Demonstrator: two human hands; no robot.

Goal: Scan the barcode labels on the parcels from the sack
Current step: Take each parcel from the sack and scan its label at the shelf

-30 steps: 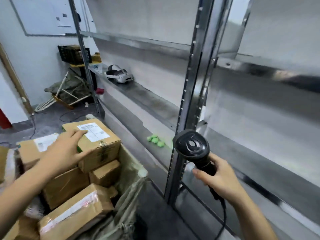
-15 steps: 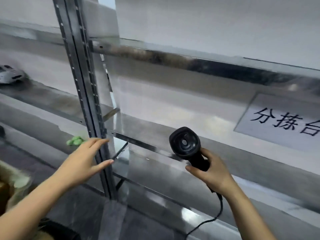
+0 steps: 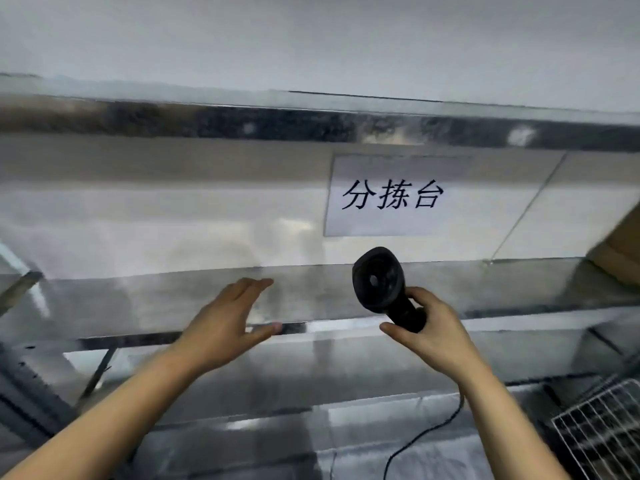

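We see the right hand [image 3: 437,336] gripping the black barcode scanner [image 3: 384,286] above the steel shelf [image 3: 173,306] | left hand [image 3: 221,329] spread, holding nothing | no parcels in view | sign [image 3: 391,197] behind.

white paper sign [image 3: 394,195] on wall, black characters "分拣台"

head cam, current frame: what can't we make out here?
- Sack and parcels: not in the head view; only a brown corner shows, cut off by the right edge.
- Scanner: its handle is mostly covered by the right hand; the cable leaves the bottom edge.
- Wire grid: cut off at the lower right corner.
- Shelf: motion blur smears the surface; whether the left hand touches it cannot be told.
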